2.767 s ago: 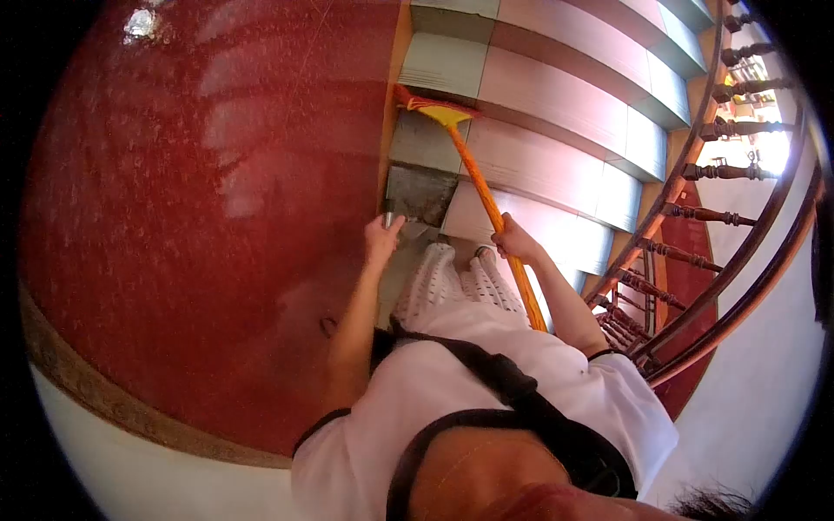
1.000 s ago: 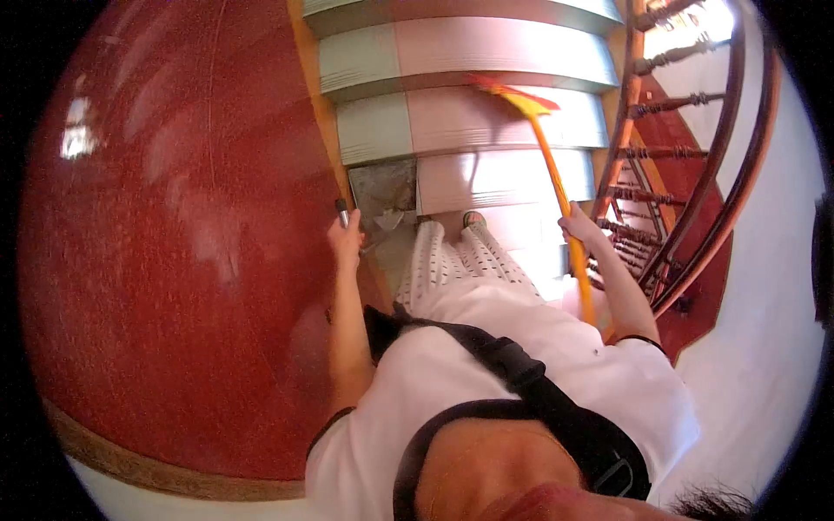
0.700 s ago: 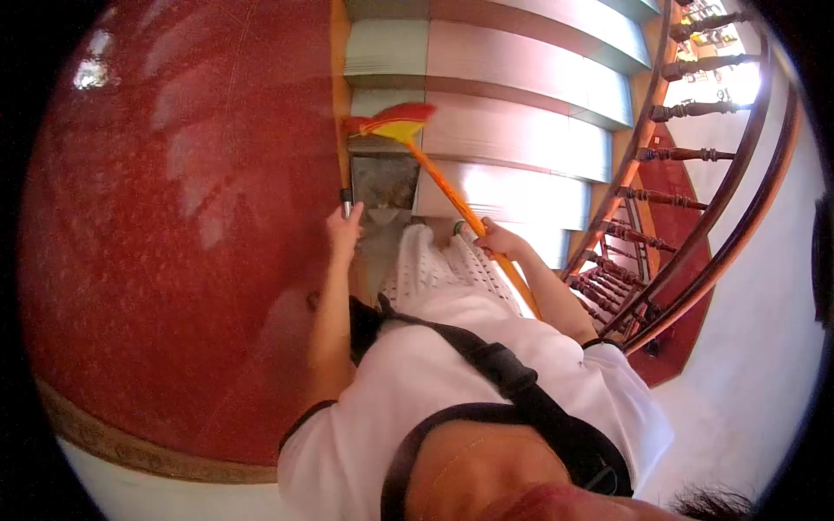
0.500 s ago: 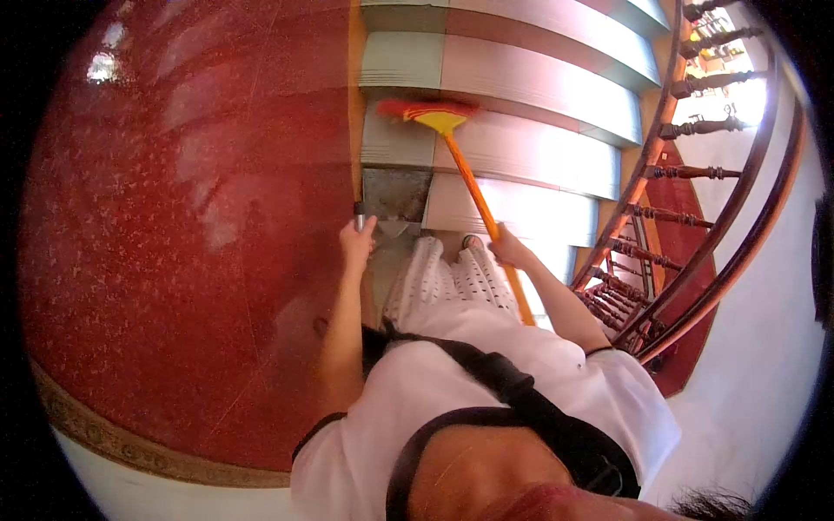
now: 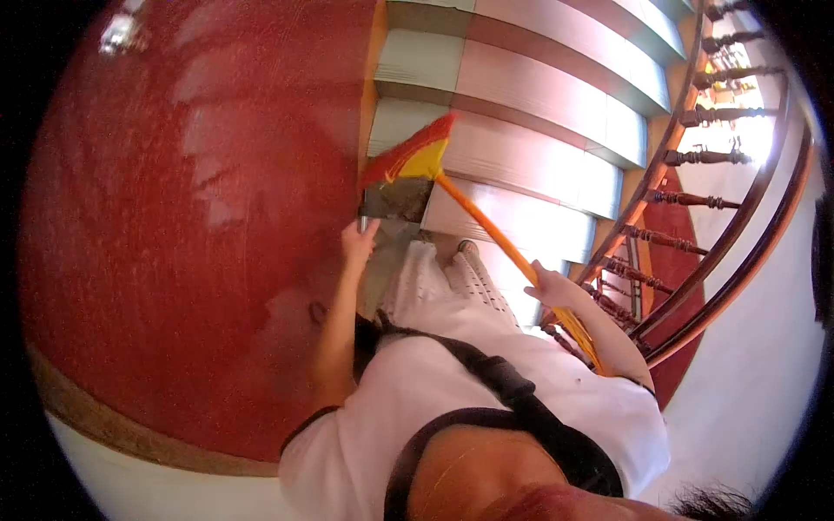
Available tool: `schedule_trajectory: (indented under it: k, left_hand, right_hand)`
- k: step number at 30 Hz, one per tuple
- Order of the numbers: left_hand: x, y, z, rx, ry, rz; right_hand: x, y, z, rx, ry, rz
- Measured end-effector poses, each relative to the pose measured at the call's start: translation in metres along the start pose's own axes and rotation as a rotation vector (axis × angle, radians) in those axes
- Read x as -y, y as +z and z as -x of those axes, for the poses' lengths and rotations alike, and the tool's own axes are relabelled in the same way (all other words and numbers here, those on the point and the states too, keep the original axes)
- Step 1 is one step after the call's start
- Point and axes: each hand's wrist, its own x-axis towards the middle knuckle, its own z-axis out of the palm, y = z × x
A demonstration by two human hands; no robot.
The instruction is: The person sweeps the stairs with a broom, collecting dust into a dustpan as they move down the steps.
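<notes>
Stairwell, head cam: a person (image 5: 543,356) in a white top is standing on tiled stairs (image 5: 539,91), hands well apart, each closed on something. R hand (image 5: 549,288) is clamping the orange stick of a broom (image 5: 480,220); L hand (image 5: 357,243) is gripping a short handle (image 5: 363,222), silver w/ a black end. What that handle is carrying: can't tell.

Key relation: the broom's red-and-yellow head (image 5: 424,160) is lying ahead of both hands, just beyond L hand & a bit to its R. So L hand is sitting nearer the head, tho R hand is doing the holding, well back on the stick. Long axis is slanting from R forearm fwd & across to the L. Bristles are running diag., one end reaching the wall side, the other pointing fwd over the treads; whether they're touching a tread, can't tell. A dark patch (image 5: 406,203) is showing partly under the head, nr L hand.

Edges: red wall (image 5: 200,217) w/ orange trim (image 5: 373,65) is bounding the L side, tight by head & L hand; step edges are crossing ahead; a dark wood banister (image 5: 708,158) is closing off the R. Wider room is lying R of the head, btwn it & the banister.
</notes>
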Motion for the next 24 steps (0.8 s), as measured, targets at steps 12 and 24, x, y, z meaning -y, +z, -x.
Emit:
schedule_trajectory:
  k: [12,24]
  left_hand:
    - [0.018,-0.005,-0.004,-0.054,0.16,-0.042]
    - [0.021,0.0,-0.003,-0.088,0.171,-0.05]
  right_hand:
    - [-0.091,-0.081,-0.025,-0.063,0.089,-0.085]
    - [0.103,-0.018,-0.18,0.07,-0.247,-0.798]
